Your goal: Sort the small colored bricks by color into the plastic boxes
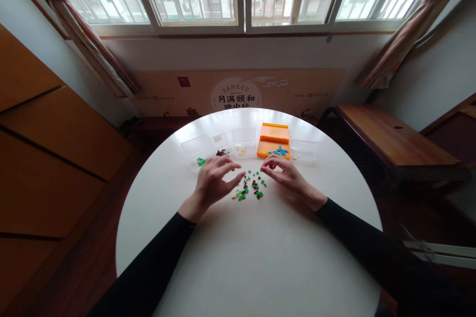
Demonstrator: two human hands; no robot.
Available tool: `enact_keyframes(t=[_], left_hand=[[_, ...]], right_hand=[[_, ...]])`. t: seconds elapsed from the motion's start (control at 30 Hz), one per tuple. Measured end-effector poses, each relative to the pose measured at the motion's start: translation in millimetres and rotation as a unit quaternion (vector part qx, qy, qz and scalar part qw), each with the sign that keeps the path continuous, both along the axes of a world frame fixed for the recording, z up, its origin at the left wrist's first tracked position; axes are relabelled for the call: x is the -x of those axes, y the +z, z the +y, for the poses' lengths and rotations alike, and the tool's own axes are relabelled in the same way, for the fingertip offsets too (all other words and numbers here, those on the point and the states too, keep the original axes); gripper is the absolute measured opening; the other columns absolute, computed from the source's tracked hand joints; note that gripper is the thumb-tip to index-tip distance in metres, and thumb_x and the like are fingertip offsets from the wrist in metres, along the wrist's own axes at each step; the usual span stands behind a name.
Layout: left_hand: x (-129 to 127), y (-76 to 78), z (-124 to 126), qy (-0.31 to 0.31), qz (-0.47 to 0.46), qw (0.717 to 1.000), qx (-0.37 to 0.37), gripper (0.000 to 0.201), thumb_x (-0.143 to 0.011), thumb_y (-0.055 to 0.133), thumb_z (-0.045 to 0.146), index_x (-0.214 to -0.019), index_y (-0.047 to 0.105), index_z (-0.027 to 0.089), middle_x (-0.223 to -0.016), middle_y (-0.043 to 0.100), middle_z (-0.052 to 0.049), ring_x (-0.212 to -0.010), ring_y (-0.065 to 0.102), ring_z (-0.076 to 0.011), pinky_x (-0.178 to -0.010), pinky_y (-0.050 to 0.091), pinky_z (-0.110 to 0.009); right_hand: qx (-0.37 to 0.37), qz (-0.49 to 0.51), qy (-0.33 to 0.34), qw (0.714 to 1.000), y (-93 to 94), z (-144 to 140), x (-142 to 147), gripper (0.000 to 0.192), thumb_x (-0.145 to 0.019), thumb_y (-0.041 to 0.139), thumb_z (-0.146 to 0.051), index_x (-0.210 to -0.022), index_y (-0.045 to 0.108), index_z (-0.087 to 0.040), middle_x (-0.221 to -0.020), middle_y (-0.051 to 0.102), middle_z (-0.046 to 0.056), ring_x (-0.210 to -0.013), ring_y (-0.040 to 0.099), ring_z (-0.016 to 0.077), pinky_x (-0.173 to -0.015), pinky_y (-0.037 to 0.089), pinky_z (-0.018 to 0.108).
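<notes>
On the white round table lies a loose pile of tiny green, dark brown and pale yellow building bricks. My left hand hovers at the left of the pile, thumb and fingers apart, with nothing seen between them. Across from it, my right hand is at the upper right of the pile. Its thumb and forefinger are pinched together near some green bricks. Whatever lies in that pinch is too small to make out.
Along the table's far side stand an orange box with blue pieces and several clear plastic boxes, some holding green pieces, brown pieces or yellow pieces. A wooden bench stands at right.
</notes>
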State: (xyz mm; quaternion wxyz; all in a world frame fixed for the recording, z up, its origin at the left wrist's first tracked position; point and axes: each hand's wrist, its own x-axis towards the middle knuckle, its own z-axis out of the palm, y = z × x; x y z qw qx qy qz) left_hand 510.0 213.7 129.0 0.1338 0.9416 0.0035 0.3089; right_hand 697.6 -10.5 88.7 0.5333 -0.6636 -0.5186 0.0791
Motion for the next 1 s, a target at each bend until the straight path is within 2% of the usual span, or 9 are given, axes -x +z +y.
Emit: enact_keyframes(t=[0.07,0.2,0.3,0.53,0.8,1.0], left_hand=[[-6.0,-6.8,-14.7,-0.031,-0.012,0.999,-0.017,0.022,-0.101,0.081,0.047,-0.107,0.084,0.027,-0.099,0.081,-0.006,-0.091,0.074,-0.0238,-0.089,0.053,-0.041],[-13.5,-12.5,-30.3,-0.023,-0.078,0.996,-0.032,0.027,-0.098,0.085,0.052,-0.106,0.083,0.027,-0.096,0.081,-0.003,-0.085,0.073,-0.0203,-0.086,0.053,-0.039],[-16.0,-11.6,-35.3,-0.022,-0.13,0.99,-0.05,0.022,-0.098,0.087,0.048,-0.102,0.083,0.027,-0.092,0.081,-0.001,-0.083,0.073,-0.0188,-0.083,0.052,-0.037],[-15.6,-8.6,-35.8,-0.039,-0.156,0.984,-0.078,0.005,-0.1,0.085,0.033,-0.1,0.083,0.028,-0.087,0.08,0.001,-0.077,0.07,-0.0174,-0.081,0.049,-0.037],[-15.8,-11.3,-32.6,-0.057,-0.14,0.987,-0.057,0.006,-0.101,0.084,0.034,-0.1,0.083,0.028,-0.088,0.08,0.001,-0.075,0.07,-0.0163,-0.079,0.049,-0.037],[-14.5,-9.8,-28.6,-0.044,-0.158,0.986,-0.042,0.005,-0.099,0.084,0.03,-0.095,0.082,0.027,-0.086,0.08,0.001,-0.077,0.071,-0.0172,-0.077,0.05,-0.036]], right_hand=[[-0.005,0.012,0.005,1.0,0.0,2.2,3.0,0.031,-0.109,0.071,-0.054,-0.101,0.077,-0.025,-0.103,0.075,0.007,-0.094,0.068,0.0223,-0.086,0.058,0.038],[-0.014,0.055,0.008,0.998,2.5,5.8,11.1,0.034,-0.107,0.074,-0.058,-0.1,0.078,-0.024,-0.098,0.075,0.005,-0.091,0.068,0.022,-0.085,0.057,0.037],[-0.027,0.09,0.011,0.995,4.2,8.1,17.0,0.034,-0.104,0.077,-0.058,-0.098,0.08,-0.024,-0.097,0.075,0.005,-0.091,0.069,0.0222,-0.085,0.056,0.037],[-0.022,0.131,0.026,0.991,8.0,10.6,22.1,0.036,-0.103,0.078,-0.059,-0.096,0.081,-0.024,-0.097,0.078,0.005,-0.092,0.071,0.0234,-0.085,0.056,0.038],[-0.029,0.094,0.023,0.995,10.0,8.2,23.0,0.031,-0.106,0.075,-0.053,-0.094,0.079,-0.024,-0.098,0.078,0.006,-0.095,0.07,0.0237,-0.09,0.055,0.039],[-0.013,0.068,-0.014,0.998,6.1,4.1,15.3,0.031,-0.109,0.07,-0.052,-0.098,0.08,-0.025,-0.103,0.077,0.007,-0.101,0.072,0.0253,-0.088,0.057,0.039]])
